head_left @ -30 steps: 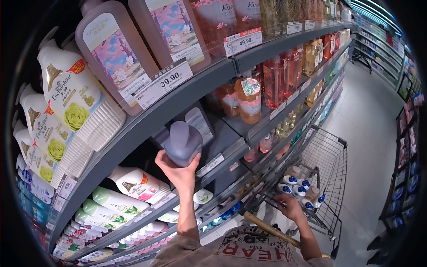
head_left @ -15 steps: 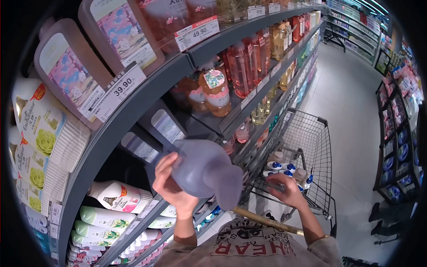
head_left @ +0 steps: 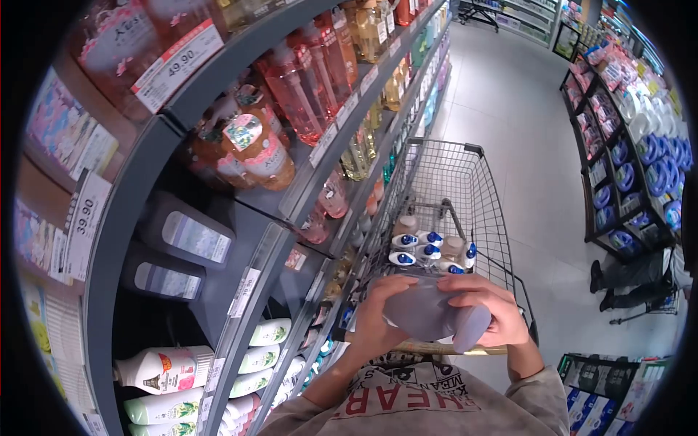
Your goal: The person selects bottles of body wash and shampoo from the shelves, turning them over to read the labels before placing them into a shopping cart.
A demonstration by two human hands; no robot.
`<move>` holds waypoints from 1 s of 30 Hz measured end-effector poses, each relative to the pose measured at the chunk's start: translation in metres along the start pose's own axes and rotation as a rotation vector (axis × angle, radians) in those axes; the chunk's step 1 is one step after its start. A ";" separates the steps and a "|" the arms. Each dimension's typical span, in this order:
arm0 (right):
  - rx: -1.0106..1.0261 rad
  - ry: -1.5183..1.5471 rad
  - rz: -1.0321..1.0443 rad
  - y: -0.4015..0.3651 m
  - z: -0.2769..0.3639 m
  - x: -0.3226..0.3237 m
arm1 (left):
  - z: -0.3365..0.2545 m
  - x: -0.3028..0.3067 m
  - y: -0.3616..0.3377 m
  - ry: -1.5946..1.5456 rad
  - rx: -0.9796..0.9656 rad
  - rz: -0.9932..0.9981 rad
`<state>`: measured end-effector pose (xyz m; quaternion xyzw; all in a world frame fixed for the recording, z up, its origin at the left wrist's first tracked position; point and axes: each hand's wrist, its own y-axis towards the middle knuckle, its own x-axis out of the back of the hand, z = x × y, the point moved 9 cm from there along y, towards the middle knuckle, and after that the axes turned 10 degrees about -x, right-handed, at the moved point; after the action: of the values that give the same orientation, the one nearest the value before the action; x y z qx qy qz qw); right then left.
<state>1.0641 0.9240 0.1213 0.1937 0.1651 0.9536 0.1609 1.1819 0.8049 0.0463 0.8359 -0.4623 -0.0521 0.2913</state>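
**Two hands on a grey bottle over the cart**

Black wire shopping cart (head_left: 476,190) stands in the aisle, just beside the dark grey metal store shelving (head_left: 138,174). In its basket is a cluster of small white bottles with blue caps (head_left: 427,251), packed together at the near end; the rest of the basket shows bare wire.

On the shelving: tall pink liquid bottles (head_left: 294,91) and orange-brown bottles with patterned labels (head_left: 251,149) up high. Two grey pouch-like bottles with pale labels (head_left: 185,236) sit a level below, and white bottles with pink and green flower prints (head_left: 163,367) lie at the bottom. White price tags (head_left: 171,65) read 49.90 and 39.90.

The grey-lilac translucent plastic bottle (head_left: 429,314) is held at chest height, above the cart's wooden push handle (head_left: 443,350) and near the basket's near end. It lies roughly sideways, narrower end lower right.

Left hand (head_left: 379,314) is curled round the bottle's wider end, fingers wrapped over the top. Right hand (head_left: 488,304) is closed over the narrower end, fingers spread across the upper face. Both have firm contact.
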 end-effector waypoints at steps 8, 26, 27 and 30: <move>-0.168 -0.021 -0.122 -0.010 -0.047 0.026 | 0.040 -0.043 0.004 -0.096 0.264 0.126; -0.440 -0.485 -0.281 0.043 -0.311 0.093 | 0.083 -0.008 -0.117 0.823 0.453 0.076; -0.535 -0.451 -0.257 0.041 -0.340 0.090 | 0.084 -0.008 -0.118 0.867 0.440 0.066; -0.571 -0.504 -0.195 0.035 -0.400 0.079 | 0.086 -0.010 -0.119 0.932 0.442 0.069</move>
<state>0.8174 0.8210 -0.1883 0.3525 -0.1338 0.8641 0.3335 1.2342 0.8232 -0.0905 0.7964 -0.3106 0.4342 0.2842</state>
